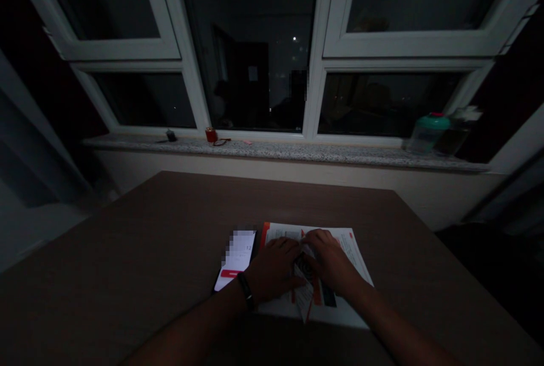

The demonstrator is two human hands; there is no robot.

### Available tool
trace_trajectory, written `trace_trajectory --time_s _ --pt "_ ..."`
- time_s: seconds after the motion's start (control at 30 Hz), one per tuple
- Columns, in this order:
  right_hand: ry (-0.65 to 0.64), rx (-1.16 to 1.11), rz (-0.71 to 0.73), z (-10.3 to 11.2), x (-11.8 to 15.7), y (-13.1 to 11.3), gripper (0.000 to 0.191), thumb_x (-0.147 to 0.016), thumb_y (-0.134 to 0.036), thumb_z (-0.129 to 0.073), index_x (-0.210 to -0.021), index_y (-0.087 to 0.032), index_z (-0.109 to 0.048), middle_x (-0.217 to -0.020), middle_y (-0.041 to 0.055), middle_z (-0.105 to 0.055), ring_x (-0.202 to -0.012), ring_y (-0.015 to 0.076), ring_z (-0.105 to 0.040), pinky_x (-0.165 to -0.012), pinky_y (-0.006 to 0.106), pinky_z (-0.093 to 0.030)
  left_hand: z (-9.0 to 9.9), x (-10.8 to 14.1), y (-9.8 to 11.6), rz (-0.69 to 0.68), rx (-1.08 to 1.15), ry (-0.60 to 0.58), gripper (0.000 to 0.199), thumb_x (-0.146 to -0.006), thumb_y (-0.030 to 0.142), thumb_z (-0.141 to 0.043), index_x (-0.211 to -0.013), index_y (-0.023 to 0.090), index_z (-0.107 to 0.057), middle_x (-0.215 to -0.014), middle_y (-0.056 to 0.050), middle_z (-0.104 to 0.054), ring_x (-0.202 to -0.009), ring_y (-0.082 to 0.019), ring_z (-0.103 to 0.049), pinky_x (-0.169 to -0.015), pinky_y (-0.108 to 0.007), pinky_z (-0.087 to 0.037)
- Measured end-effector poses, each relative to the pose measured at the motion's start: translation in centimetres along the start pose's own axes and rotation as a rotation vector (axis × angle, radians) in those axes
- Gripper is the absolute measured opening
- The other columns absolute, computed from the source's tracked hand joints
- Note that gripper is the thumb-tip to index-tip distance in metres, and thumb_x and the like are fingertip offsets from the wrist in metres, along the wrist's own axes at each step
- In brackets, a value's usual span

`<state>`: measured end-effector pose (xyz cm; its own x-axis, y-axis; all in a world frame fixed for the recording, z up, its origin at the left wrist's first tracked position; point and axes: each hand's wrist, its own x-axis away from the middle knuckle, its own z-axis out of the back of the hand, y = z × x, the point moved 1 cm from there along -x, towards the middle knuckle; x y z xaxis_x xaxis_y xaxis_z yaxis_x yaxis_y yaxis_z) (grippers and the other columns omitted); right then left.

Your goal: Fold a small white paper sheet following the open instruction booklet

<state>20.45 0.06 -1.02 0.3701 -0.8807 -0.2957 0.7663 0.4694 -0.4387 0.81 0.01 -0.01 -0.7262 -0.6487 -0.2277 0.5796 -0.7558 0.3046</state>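
Observation:
A piece of printed paper folded into a pointed shape (304, 296) lies between my two hands, one tip directed toward me. My left hand (274, 268) presses and grips its left side, with the thumb low across the paper; a dark band circles that wrist. My right hand (330, 258) has its fingers closed on the upper right of the folded paper. Underneath is an open-looking printed booklet or sheet (355, 252) with orange blocks and text. Dim light hides the exact folds and some fingertips.
A phone with a lit screen (240, 251) lies left of the booklet on the brown table (204, 199). Beyond it, the speckled windowsill (289, 150) holds a small red jar (211, 135), a small dark bottle (170, 135) and a teal-lidded container (427, 133).

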Motion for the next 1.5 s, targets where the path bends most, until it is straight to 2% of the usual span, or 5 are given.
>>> trace_trajectory --time_s 0.23,0.57,0.9,1.0,1.5 --pt "-0.107 0.231 0.088 0.7 0.3 -1.0 0.017 -0.095 -0.019 -0.053 -0.102 -0.021 -0.068 -0.108 0.0061 -0.068 -0.105 0.0253 -0.056 -0.091 0.04 -0.041 0.1 0.0 1.0 0.065 -0.088 -0.031 0.054 -0.085 0.042 -0.073 -0.128 0.019 -0.051 -0.125 -0.009 -0.059 -0.118 -0.03 -0.051 -0.102 -0.044 -0.039" --pt "-0.114 0.414 0.12 0.0 0.8 -0.9 0.019 -0.094 -0.016 -0.056 -0.105 -0.024 -0.069 -0.118 0.0048 -0.069 -0.106 0.0267 -0.056 -0.093 0.042 -0.037 0.4 0.3 1.8 0.109 -0.137 -0.052 0.05 -0.089 0.039 -0.068 -0.131 0.019 -0.05 -0.129 -0.007 -0.058 -0.119 -0.03 -0.049 -0.105 -0.046 -0.035" --pt "-0.059 0.269 0.051 0.5 1.4 -1.0 0.032 -0.094 -0.023 -0.058 -0.126 -0.021 -0.062 -0.118 0.0074 -0.07 -0.109 0.0268 -0.055 -0.099 0.043 -0.038 0.3 0.6 1.6 0.061 -0.133 -0.058 0.052 -0.089 0.035 -0.069 -0.135 0.025 -0.047 -0.135 -0.006 -0.054 -0.121 -0.03 -0.047 -0.103 -0.045 -0.038" --pt "-0.058 0.253 0.049 0.1 0.9 -0.5 0.032 -0.095 -0.02 -0.055 -0.126 -0.022 -0.062 -0.129 0.0058 -0.065 -0.117 0.028 -0.052 -0.103 0.044 -0.036 0.2 0.5 1.3 0.073 -0.166 -0.047 0.056 -0.089 0.038 -0.067 -0.139 0.026 -0.044 -0.138 -0.008 -0.052 -0.122 -0.031 -0.046 -0.103 -0.048 -0.037" --pt "-0.084 0.153 0.081 -0.1 0.7 -0.1 0.037 -0.095 -0.023 -0.054 -0.131 -0.02 -0.058 -0.141 0.0067 -0.055 -0.131 0.0291 -0.044 -0.11 0.047 -0.033 -0.4 0.2 0.6 0.088 -0.208 -0.035 0.058 -0.088 0.036 -0.068 -0.14 0.026 -0.043 -0.139 -0.009 -0.049 -0.125 -0.032 -0.043 -0.106 -0.051 -0.036"
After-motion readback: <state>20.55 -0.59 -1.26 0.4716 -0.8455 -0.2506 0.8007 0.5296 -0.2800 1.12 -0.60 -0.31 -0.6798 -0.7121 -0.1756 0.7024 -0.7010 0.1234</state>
